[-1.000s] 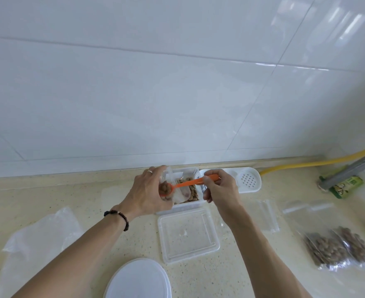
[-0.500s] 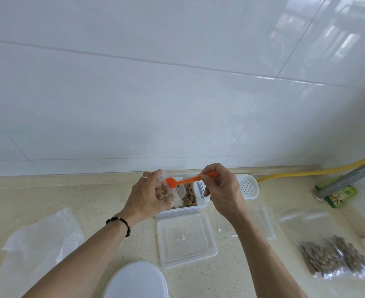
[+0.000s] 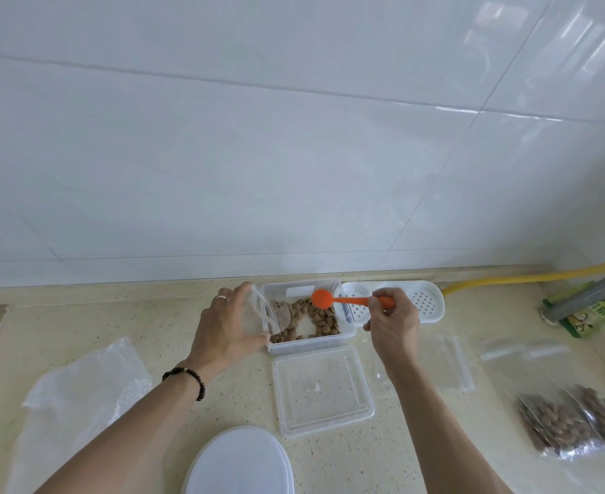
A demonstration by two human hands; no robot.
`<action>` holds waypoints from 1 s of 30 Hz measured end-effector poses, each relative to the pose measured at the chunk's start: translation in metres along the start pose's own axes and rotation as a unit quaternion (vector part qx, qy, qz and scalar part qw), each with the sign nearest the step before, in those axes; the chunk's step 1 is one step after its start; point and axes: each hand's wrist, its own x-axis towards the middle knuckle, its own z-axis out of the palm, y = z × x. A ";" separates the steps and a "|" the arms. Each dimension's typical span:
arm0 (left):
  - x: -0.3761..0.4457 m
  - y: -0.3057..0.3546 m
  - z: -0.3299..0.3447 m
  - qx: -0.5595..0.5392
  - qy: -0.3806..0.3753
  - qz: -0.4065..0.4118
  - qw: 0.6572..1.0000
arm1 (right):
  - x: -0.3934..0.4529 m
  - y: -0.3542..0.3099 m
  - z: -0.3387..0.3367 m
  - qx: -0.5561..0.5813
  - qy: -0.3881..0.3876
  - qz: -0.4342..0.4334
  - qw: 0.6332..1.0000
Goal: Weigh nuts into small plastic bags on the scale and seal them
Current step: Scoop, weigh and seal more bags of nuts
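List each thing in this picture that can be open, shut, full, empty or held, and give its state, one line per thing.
Nut box: lid off, partly full of nuts.
Lid: flat on the counter, in front of the box.
Small bag: held open by the left hand.
Spoon: held by the right hand, over the box.
Filled bags: lying at right, holding nuts.

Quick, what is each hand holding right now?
Left hand: holding the small clear plastic bag open.
Right hand: pinching the orange plastic spoon.
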 end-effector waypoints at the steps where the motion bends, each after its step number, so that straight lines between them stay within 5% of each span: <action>1: -0.001 -0.003 -0.001 0.008 -0.002 0.001 1.000 | 0.000 0.009 0.005 -0.012 -0.002 0.016 1.000; 5: -0.004 -0.003 -0.001 0.034 -0.004 0.005 0.999 | -0.006 0.027 0.027 -0.015 -0.024 0.046 0.999; 13: -0.004 -0.008 0.001 0.062 0.000 0.014 0.998 | -0.014 0.029 0.042 -0.022 -0.183 0.055 0.981; 20: -0.003 -0.009 -0.001 0.077 0.005 0.013 0.997 | -0.012 0.035 0.033 0.081 -0.102 0.171 0.977; 30: 0.017 0.016 -0.003 0.119 -0.012 0.019 0.993 | 0.001 0.000 -0.006 0.164 -0.049 0.148 0.974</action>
